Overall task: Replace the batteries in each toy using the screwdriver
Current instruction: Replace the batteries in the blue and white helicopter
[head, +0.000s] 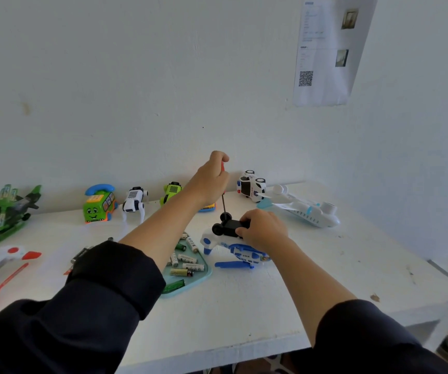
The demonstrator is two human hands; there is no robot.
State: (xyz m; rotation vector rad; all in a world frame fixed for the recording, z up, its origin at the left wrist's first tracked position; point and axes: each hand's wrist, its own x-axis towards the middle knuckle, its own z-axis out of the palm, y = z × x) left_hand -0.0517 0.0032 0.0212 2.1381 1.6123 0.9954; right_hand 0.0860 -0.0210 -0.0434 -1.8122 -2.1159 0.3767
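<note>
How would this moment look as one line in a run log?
stage: unscrewing | left hand: grips screwdriver, tip down on toy's underside | right hand: holds blue-white helicopter upside down | batteries: in tray

White table (244, 314), toys along back, blue battery tray (204, 273)

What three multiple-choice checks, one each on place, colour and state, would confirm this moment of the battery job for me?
1. Where is the battery tray?
A. on the table just left of the blue-and-white helicopter
B. against the wall
C. on the floor

2. What colour is the screwdriver handle?
A. green
B. red
C. yellow

3. What is the right hand doing?
A. lying flat on the table
B. picking up a battery
C. gripping the overturned helicopter's black underside

Answers: 1 A, the tray lies beside the helicopter's nose. 2 B, red shows above and below the left hand that grips it. 3 C, its fingers curl round the wheeled base.
</note>
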